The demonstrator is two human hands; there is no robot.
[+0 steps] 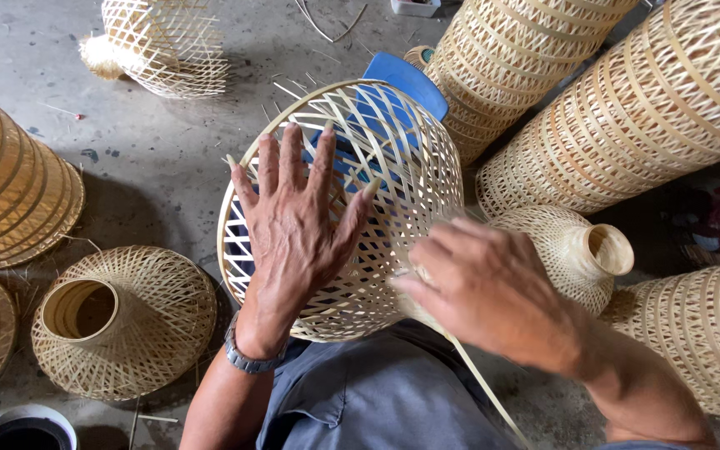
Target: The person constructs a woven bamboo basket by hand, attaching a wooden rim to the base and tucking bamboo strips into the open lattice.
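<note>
Nearest to us, grey trousers (377,400) fill the lower middle, with the person's knees under the work. Resting on the lap is a woven bamboo basket (393,142), open-lattice and rounded, its rim turned to the left. We note the left hand (297,221) laid flat on the basket's near side, fingers spread, a metal wristwatch (247,357) at the wrist. The right hand (481,287) is closed at the basket's lower right edge, pinching a bamboo strip (481,385) that trails down toward us (the exact finger grip is hidden). A blue plastic stool (406,79) shows through the lattice behind. On the concrete floor (160,158), a finished woven shade (127,321) lies near left; tall stacked woven shades (627,117) stand far right.
</note>
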